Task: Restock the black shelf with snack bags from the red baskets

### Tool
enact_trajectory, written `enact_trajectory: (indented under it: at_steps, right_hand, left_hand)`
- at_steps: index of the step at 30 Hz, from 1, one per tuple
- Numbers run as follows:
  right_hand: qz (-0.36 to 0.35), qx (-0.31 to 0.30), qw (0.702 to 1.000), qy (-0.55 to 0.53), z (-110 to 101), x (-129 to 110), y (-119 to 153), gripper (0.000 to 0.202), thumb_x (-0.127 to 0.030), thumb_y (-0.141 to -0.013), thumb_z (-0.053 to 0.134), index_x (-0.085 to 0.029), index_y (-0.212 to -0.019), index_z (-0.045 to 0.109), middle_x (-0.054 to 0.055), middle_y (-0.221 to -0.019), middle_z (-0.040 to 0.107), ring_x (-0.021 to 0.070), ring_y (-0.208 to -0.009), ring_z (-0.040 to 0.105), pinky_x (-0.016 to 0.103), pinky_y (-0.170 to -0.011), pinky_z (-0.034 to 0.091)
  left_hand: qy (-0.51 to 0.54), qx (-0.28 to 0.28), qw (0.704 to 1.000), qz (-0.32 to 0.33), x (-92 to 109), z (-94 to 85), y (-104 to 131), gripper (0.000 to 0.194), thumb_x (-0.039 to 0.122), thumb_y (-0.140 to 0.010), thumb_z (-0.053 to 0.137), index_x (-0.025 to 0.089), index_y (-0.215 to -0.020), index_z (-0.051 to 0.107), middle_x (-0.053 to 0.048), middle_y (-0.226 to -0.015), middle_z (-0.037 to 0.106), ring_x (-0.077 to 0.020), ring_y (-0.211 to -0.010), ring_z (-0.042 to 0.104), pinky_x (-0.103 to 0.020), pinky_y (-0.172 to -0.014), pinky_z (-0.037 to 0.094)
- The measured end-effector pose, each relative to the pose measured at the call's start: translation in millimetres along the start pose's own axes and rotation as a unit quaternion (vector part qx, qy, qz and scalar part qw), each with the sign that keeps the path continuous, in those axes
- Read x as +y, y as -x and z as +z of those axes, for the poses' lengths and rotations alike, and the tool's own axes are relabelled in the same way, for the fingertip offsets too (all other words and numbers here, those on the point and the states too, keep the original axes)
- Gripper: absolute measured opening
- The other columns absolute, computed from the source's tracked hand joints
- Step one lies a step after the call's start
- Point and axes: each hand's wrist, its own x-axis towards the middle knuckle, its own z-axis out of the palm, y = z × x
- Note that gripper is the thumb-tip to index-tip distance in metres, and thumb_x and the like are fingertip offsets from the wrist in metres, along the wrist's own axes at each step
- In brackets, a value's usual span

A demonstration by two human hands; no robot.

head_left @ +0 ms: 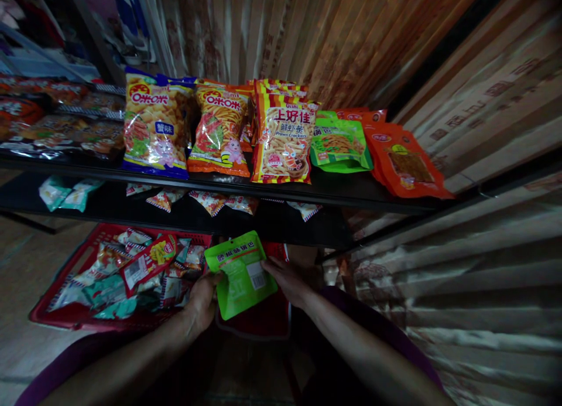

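A green snack bag (239, 286) with its barcode side up is between my hands, in front of the lower shelf. My left hand (202, 300) grips its left edge, the thumb on the front. On the opposite edge, my right hand (287, 282) holds the bag near the barcode label, fingers partly hidden behind it. Beneath the bag is a red basket (267, 324), mostly covered by it. Another red basket (57, 321) to the left holds several small snack packets and a red packet (151, 262) on top.
On the upper shelf (342, 194) stand blue, orange and yellow-striped snack bags, green bags (340, 142) and orange bags (406, 163). Small packets lie on the lower shelf (281, 224). Corrugated cardboard-like sheeting (483, 277) rises at the right and behind.
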Motion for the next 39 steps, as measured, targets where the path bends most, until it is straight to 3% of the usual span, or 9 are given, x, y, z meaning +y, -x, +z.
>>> enact_trajectory:
  at_steps: [3, 7, 11, 16, 22, 28, 32, 39]
  right_hand:
    - [0.079, -0.066, 0.988, -0.119, -0.8, 5.0, 2.0, 0.042, -0.047, -0.068, 0.072, -0.018, -0.098, 0.066, 0.007, -0.096, 0.071, 0.0207, -0.091, 0.066, 0.037, -0.084, 0.049]
    - [0.07, -0.022, 0.983, -0.17, -1.6, 11.8, -0.7, 0.038, -0.041, -0.061, 0.079, -0.017, -0.089, 0.068, 0.005, -0.088, 0.073, 0.0187, -0.082, 0.068, 0.034, -0.08, 0.05]
    - [0.035, 0.015, 0.985, -0.17, -3.9, 10.4, -3.3, 0.039, -0.043, -0.058, 0.079, -0.018, -0.087, 0.069, 0.005, -0.088, 0.073, 0.0203, -0.083, 0.068, 0.036, -0.081, 0.051]
    - [0.026, 0.048, 0.986, -0.157, -5.3, 6.0, -2.5, 0.041, -0.046, -0.058, 0.079, -0.019, -0.087, 0.07, 0.004, -0.088, 0.074, 0.0209, -0.083, 0.068, 0.037, -0.081, 0.051]
    - [0.025, 0.054, 0.985, -0.16, -4.5, 1.6, -0.9, 0.041, -0.047, -0.057, 0.079, -0.019, -0.087, 0.069, 0.004, -0.089, 0.074, 0.0213, -0.087, 0.068, 0.037, -0.084, 0.05]
    - [0.012, 0.06, 0.988, -0.14, -0.7, -3.3, 2.4, 0.044, -0.05, -0.055, 0.079, -0.019, -0.085, 0.069, 0.005, -0.09, 0.073, 0.0232, -0.092, 0.067, 0.04, -0.088, 0.048]
    - [-0.004, 0.066, 0.989, -0.13, -1.6, -4.0, 0.6, 0.045, -0.052, -0.055, 0.078, -0.019, -0.084, 0.07, 0.005, -0.087, 0.073, 0.0229, -0.089, 0.067, 0.041, -0.09, 0.046]
    - [-0.034, 0.045, 0.993, -0.105, -2.0, -3.9, 1.1, 0.045, -0.054, -0.058, 0.076, -0.019, -0.085, 0.071, 0.005, -0.089, 0.073, 0.0217, -0.085, 0.067, 0.041, -0.091, 0.044]
  left_hand:
    - [0.006, -0.026, 1.0, -0.011, 11.2, 1.2, 0.2, 0.014, 0.016, -0.075, 0.056, 0.015, -0.088, 0.061, -0.002, -0.068, 0.067, -0.0154, -0.06, 0.064, -0.026, -0.061, 0.05]
    - [-0.003, -0.098, 0.995, 0.018, 18.0, 1.0, -3.9, 0.023, 0.017, -0.069, 0.064, 0.015, -0.092, 0.061, -0.005, -0.082, 0.07, -0.0176, -0.073, 0.067, -0.027, -0.068, 0.052]
    - [-0.041, -0.157, 0.987, 0.02, 8.8, -2.8, -8.2, 0.033, 0.014, -0.066, 0.067, 0.016, -0.097, 0.06, -0.007, -0.096, 0.069, -0.0197, -0.087, 0.067, -0.03, -0.076, 0.053]
    - [-0.063, -0.156, 0.986, -0.014, 0.7, -3.6, -7.3, 0.042, 0.01, -0.062, 0.071, 0.016, -0.102, 0.058, -0.01, -0.104, 0.068, -0.0233, -0.092, 0.066, -0.04, -0.082, 0.052]
    - [-0.046, -0.132, 0.99, 0.026, -0.2, 0.4, -10.1, 0.036, 0.007, -0.059, 0.073, 0.012, -0.093, 0.061, -0.011, -0.093, 0.07, -0.0221, -0.085, 0.067, -0.035, -0.08, 0.054]
    - [-0.043, -0.112, 0.993, 0.016, -0.2, 0.5, -12.4, 0.03, 0.003, -0.063, 0.066, 0.014, -0.09, 0.06, -0.007, -0.094, 0.07, -0.0194, -0.082, 0.067, -0.035, -0.078, 0.055]
    - [-0.056, -0.092, 0.994, 0.016, 2.6, 0.3, -11.3, 0.022, 0.005, -0.068, 0.063, 0.014, -0.089, 0.061, -0.007, -0.093, 0.069, -0.016, -0.08, 0.067, -0.028, -0.077, 0.053]
    - [-0.013, -0.138, 0.99, 0.007, 6.2, 4.2, -9.1, 0.025, 0.016, -0.074, 0.065, 0.016, -0.099, 0.061, -0.008, -0.1, 0.069, -0.0169, -0.087, 0.067, -0.026, -0.074, 0.053]
